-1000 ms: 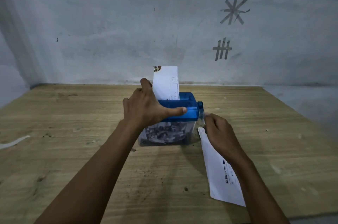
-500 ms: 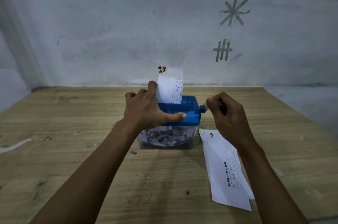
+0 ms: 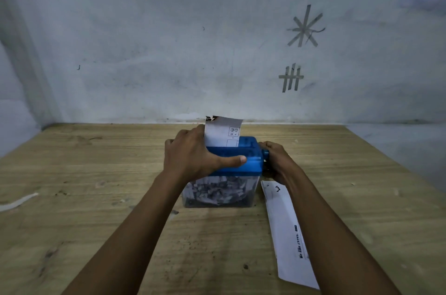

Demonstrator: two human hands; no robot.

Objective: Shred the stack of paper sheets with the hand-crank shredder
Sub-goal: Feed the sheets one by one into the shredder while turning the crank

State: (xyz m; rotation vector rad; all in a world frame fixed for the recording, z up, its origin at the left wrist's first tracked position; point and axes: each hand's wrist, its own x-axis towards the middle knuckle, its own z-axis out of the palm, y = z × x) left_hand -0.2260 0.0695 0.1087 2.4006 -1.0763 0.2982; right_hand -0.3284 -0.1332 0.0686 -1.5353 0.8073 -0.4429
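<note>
A small shredder with a blue top point(image 3: 251, 162) and a clear bin point(image 3: 217, 192) full of paper scraps stands mid-table. A white printed sheet point(image 3: 222, 133) sticks upright out of its slot. My left hand point(image 3: 193, 154) grips the blue top from the left, thumb along its front face, fingers behind by the sheet. My right hand point(image 3: 277, 162) is curled round the crank at the shredder's right side; the crank handle is mostly hidden by it. A stack of white sheets point(image 3: 287, 229) lies flat on the table to the right, partly under my right forearm.
The wooden table point(image 3: 96, 198) ends at a pale wall point(image 3: 169, 41) just behind the shredder. Tape marks point(image 3: 304, 27) are stuck on the wall at upper right. A white paper strip point(image 3: 17, 202) lies at the table's far left edge.
My right hand has swung round with the crank, from low to high and back close to the shredder's side. The upright sheet stands shorter above the slot. My left hand kept its grip.
</note>
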